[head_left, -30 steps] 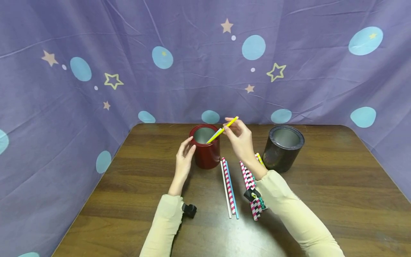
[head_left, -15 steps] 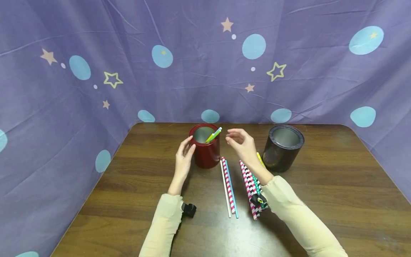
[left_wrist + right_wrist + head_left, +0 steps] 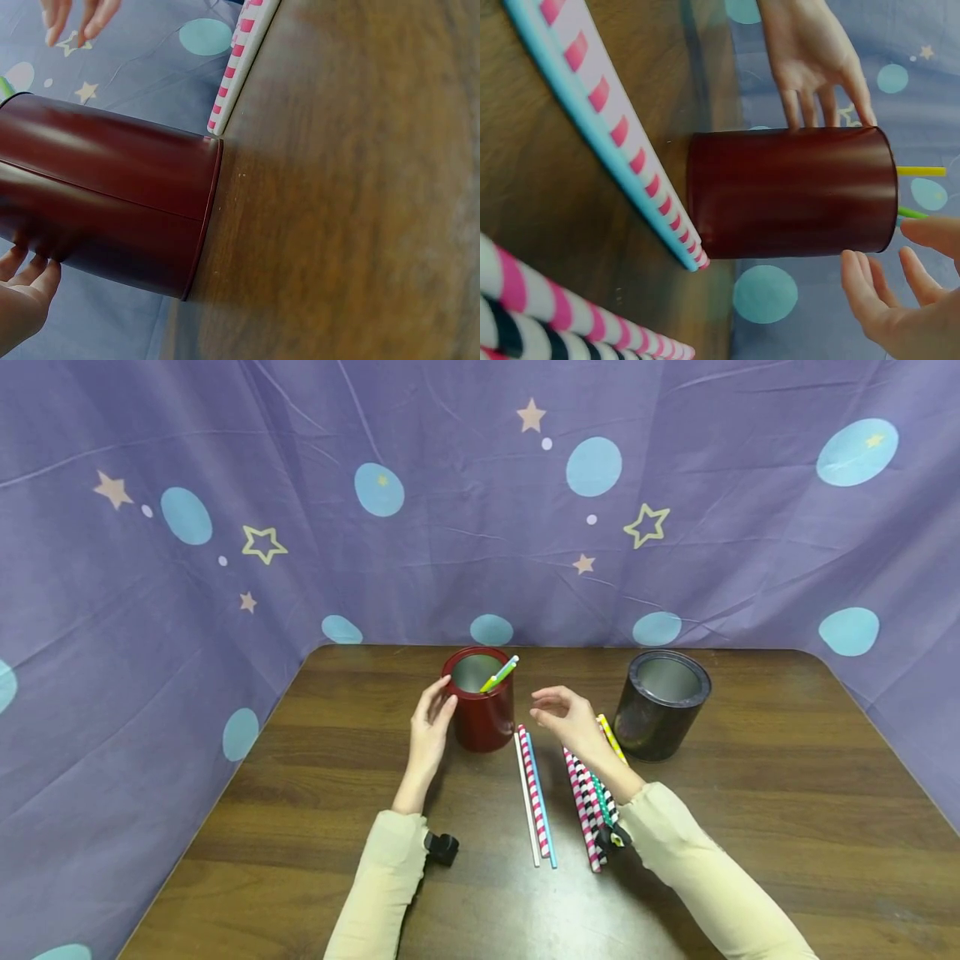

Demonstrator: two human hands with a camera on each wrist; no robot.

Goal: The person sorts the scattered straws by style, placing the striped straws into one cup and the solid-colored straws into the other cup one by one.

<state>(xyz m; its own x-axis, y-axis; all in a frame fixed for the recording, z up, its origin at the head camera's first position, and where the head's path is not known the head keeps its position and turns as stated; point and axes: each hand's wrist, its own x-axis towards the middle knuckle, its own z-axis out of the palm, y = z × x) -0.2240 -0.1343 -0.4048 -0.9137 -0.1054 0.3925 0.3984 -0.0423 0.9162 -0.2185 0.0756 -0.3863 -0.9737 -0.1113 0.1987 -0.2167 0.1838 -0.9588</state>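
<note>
Red can: stood upright on the table [image 3: 300, 827], just left of the middle of the head view, its mouth left uncovered so that the straws can be received from above.
Straws inside: a green straw [image 3: 507, 672] is leaned with a light blue end and a yellow end against the right of the rim of the red can [image 3: 483, 727] – propped there, it seems, because the mouth is far wider than they are.
Left hand: the left hand [image 3: 429, 727] is laid at the can's left side, fingertips and thumb touching wall and rim without wrapping round it, presumably as a steadying touch.
Right hand: nothing is held by the right hand [image 3: 570, 718]; its fingers are loosely bent, apart from the can's right side in the head view.
Loose trio: a white straw [image 3: 527, 799], a pink-striped straw [image 3: 533, 792] and a blue straw [image 3: 541, 800] are laid lengthwise below the can, ends pointed towards it, within easy reach.
Patterned pile: more straws [image 3: 582, 810] are gathered right of centre, partly hidden by the right arm – perhaps kept apart for order.
Black can: the black can [image 3: 651, 731] is stood upright further right, untouched by either hand.
Backdrop: a purple curtain [image 3: 480, 527] is hung behind, across the upper frame.
</note>
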